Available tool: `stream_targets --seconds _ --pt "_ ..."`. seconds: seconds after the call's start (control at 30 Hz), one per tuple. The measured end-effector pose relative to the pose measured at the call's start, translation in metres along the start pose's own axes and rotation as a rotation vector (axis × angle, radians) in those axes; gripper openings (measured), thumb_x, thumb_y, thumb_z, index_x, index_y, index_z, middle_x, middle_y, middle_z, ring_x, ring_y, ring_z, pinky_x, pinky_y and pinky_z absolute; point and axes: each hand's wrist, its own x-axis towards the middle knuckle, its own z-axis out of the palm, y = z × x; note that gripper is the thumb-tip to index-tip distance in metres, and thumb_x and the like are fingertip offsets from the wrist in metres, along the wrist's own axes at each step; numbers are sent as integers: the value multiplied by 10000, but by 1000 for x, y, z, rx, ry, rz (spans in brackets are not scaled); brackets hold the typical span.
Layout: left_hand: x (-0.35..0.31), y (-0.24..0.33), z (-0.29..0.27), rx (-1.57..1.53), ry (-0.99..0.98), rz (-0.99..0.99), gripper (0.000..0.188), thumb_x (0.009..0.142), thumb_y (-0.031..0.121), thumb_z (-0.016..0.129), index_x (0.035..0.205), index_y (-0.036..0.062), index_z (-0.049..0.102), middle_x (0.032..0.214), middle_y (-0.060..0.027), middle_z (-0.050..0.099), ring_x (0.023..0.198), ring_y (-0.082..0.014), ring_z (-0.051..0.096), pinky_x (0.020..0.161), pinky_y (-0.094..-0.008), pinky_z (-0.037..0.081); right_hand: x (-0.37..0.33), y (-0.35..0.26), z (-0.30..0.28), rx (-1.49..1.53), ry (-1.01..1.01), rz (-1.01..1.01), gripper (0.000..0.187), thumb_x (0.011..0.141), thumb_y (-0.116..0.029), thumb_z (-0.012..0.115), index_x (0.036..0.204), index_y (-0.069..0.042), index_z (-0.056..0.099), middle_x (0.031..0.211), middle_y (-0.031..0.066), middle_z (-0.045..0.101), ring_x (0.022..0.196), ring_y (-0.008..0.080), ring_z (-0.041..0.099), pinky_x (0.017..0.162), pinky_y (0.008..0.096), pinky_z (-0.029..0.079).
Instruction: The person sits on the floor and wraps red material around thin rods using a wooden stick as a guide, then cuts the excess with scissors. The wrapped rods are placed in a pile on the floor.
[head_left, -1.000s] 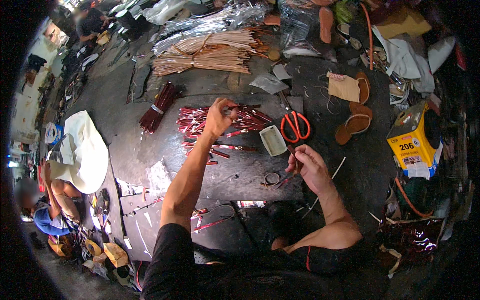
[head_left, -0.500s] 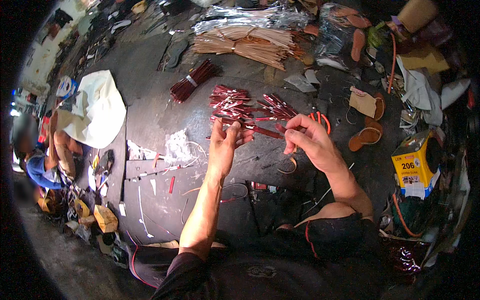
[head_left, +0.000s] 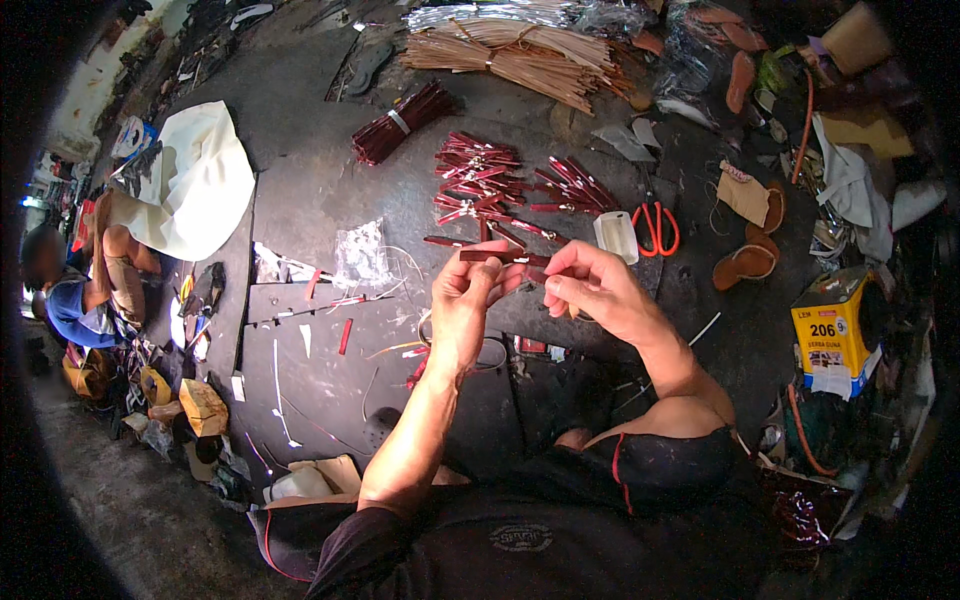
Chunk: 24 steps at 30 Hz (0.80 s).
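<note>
- Left hand (head_left: 463,310), right hand (head_left: 600,290): grip pinching a strap (head_left: 500,257), nearer than the pile (head_left: 478,170).
- Tray (head_left: 616,236) beyond right hand, scissors (head_left: 657,225) beside; bundle (head_left: 385,133) left of pile.
- Right fingers hide the strap's right end.

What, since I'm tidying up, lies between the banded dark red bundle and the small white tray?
Loose dark red strips, as the head view shows.

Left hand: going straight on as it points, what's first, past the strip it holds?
Probably the pile of dark red strips, just beyond the left hand and its held strip. Depth is unclear; it might pass above them.
</note>
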Motion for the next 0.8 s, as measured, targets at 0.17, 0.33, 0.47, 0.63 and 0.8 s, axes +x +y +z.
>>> stream_targets --seconds 0.17,0.33,0.47,0.63,0.8 --pt "-5 0 0 30 -12 -2 234 991 81 521 1200 4 592 1066 -112 668 963 -204 676 892 -329 560 -7 -3 -3 -75 39 -8 170 945 -169 627 1027 -25 586 880 50 656 717 78 602 603 230 495" --pt "-6 -3 -1 -82 -56 -71 249 996 93 511 1217 6 583 1074 -121 664 974 -210 678 876 -318 562 -14 -10 -13 -89 74 -2 184 933 -180 640 1031 -29 604 847 37 653 673 62 576 578 219 479" --pt "-8 -2 5 -142 -106 -102 248 999 100 504 1216 6 579 1080 -119 660 974 -206 678 870 -306 559 -18 -11 -17 -81 64 -2 192 933 -184 643 1031 -21 612 846 32 648 686 59 576 580 212 474" --pt "-6 -10 3 -97 -137 -66 215 1005 111 502 1173 10 591 1074 -107 660 957 -190 677 851 -300 553 -22 -11 -20 -41 58 -9 190 931 -179 647 1031 -22 607 853 41 647 690 63 578 588 214 479" --pt "2 -19 -2 124 -57 -30 225 1010 194 502 1131 28 593 1049 -91 660 940 -177 658 854 -325 530 -33 -6 -33 61 125 -103 167 924 -144 641 1026 -18 601 858 62 653 746 106 631 646 255 517"
